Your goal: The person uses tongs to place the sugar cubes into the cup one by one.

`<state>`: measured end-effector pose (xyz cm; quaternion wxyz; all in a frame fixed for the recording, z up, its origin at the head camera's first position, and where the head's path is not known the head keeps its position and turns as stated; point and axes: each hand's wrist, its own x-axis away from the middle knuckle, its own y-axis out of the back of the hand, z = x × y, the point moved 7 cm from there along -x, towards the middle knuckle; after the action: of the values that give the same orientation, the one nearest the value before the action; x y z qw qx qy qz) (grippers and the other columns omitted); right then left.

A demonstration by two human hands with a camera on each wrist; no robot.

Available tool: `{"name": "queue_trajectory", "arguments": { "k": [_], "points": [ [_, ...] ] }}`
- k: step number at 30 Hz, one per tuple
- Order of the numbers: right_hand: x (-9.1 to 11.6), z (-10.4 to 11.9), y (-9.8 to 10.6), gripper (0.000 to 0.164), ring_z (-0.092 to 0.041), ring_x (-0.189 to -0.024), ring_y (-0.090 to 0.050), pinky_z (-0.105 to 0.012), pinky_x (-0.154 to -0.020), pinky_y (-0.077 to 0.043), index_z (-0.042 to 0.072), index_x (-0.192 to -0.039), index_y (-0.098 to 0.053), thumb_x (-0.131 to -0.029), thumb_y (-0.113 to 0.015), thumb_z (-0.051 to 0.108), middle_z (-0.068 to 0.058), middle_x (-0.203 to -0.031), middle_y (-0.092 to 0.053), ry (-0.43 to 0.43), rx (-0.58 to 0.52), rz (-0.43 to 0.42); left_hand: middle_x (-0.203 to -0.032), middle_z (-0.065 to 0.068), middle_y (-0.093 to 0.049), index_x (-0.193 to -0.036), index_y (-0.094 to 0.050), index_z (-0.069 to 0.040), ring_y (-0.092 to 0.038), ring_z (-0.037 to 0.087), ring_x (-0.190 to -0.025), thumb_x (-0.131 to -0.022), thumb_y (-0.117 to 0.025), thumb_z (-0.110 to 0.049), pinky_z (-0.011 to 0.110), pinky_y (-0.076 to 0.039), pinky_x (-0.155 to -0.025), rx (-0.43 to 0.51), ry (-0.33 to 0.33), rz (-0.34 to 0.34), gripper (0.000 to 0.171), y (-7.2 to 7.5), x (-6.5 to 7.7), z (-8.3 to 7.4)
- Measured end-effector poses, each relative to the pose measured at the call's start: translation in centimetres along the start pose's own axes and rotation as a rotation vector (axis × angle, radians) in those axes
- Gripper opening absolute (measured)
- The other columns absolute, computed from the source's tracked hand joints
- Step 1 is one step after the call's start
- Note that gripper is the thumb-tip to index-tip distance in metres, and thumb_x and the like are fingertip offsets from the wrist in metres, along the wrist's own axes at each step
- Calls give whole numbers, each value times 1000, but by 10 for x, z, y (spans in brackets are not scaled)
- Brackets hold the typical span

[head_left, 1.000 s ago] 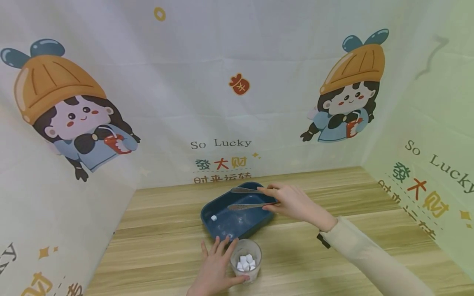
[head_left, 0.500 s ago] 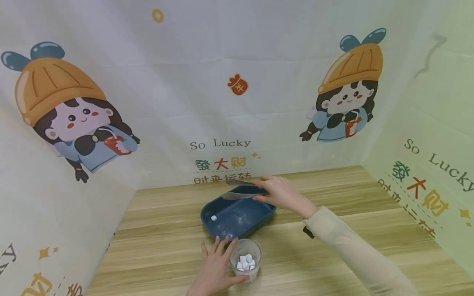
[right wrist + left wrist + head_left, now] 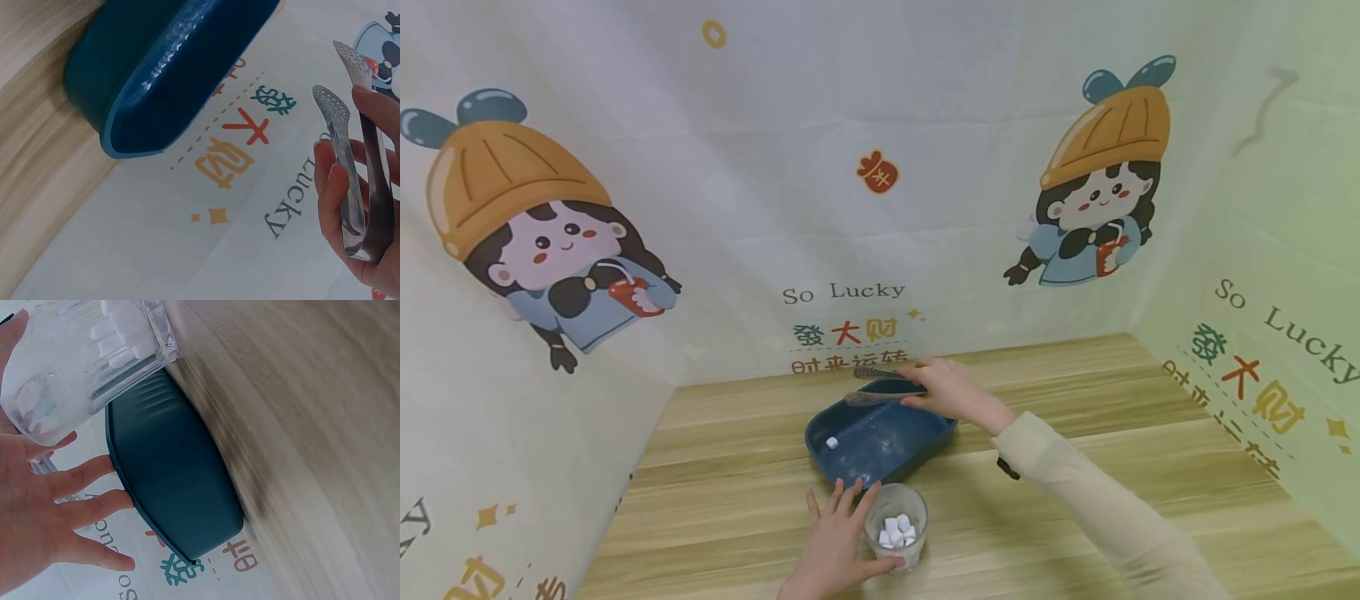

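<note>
My left hand (image 3: pixel 833 546) holds a clear glass (image 3: pixel 56 381) between thumb and index finger. Several white cubes (image 3: pixel 897 531) lie in the glass. Other fingers of this hand, spread and fairly straight, touch the near rim of a dark blue tray (image 3: pixel 880 446). One white cube (image 3: pixel 832 443) sits at the tray's left end. Over the tray's far side, my right hand (image 3: pixel 953 390) grips metal tongs (image 3: pixel 876 398). In the right wrist view the perforated tips of the tongs (image 3: pixel 332 105) stand apart with nothing between them.
The wood-grain table (image 3: pixel 715 500) carries the tray and the glass, which stand close together. A printed white cloth (image 3: pixel 752 183) walls off the back and both sides. The tray's far edge lies near the back cloth.
My right hand has lifted the tongs up from the tray and carried them a little left and away from me. The left hand, glass and tray have stayed in place.
</note>
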<state>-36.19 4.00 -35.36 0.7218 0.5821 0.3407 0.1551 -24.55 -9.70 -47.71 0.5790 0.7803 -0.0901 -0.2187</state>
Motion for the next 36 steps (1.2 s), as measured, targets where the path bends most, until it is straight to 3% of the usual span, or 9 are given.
{"name": "queue_trajectory", "arguments": {
  "k": [6, 13, 18, 28, 36],
  "points": [
    [-9, -2, -13, 47, -16, -79, -62, -30, -64, -50, 11, -120, -57, -81, -62, 37, -8, -108, -63, -15, -11, 32, -132, 20, -44, -135, -38, -15, -38, 50, -119, -62, -58, -72, 75, -17, -88, -7, -3, -3, 95, 0, 0, 1],
    [-19, 1, -30, 49, -11, -67, -59, -23, -54, -43, 9, -120, -57, -80, -64, 37, -6, -92, -66, -35, -33, 99, -131, 20, -45, -134, -39, -14, -40, 50, -118, -62, -57, -73, 76, -18, -87, -18, -13, -31, 95, 2, 1, 1],
    [-22, 5, -45, 50, -9, -61, -54, -21, -48, -37, 9, -120, -57, -80, -63, 39, -5, -87, -65, -55, -15, 151, -132, 21, -44, -135, -38, -14, -38, 50, -119, -62, -58, -72, 76, -17, -87, -11, -8, -12, 94, 2, 2, 1],
    [-23, 12, -66, 46, -13, -74, -61, -21, -54, -46, 9, -117, -60, -79, -65, 35, -6, -97, -64, -51, -37, 166, -135, 20, -41, -136, -36, -16, -36, 49, -121, -63, -57, -72, 76, -17, -87, 18, 22, 39, 95, 3, 1, 1],
    [-32, 21, -86, 41, -15, -83, -62, -26, -64, -51, 13, -113, -63, -79, -66, 35, -3, -104, -65, -11, 87, 210, -134, 19, -43, -135, -39, -16, -38, 49, -120, -62, -56, -74, 75, -17, -88, -1, 15, 18, 94, 2, 1, 1]
  ]
}}
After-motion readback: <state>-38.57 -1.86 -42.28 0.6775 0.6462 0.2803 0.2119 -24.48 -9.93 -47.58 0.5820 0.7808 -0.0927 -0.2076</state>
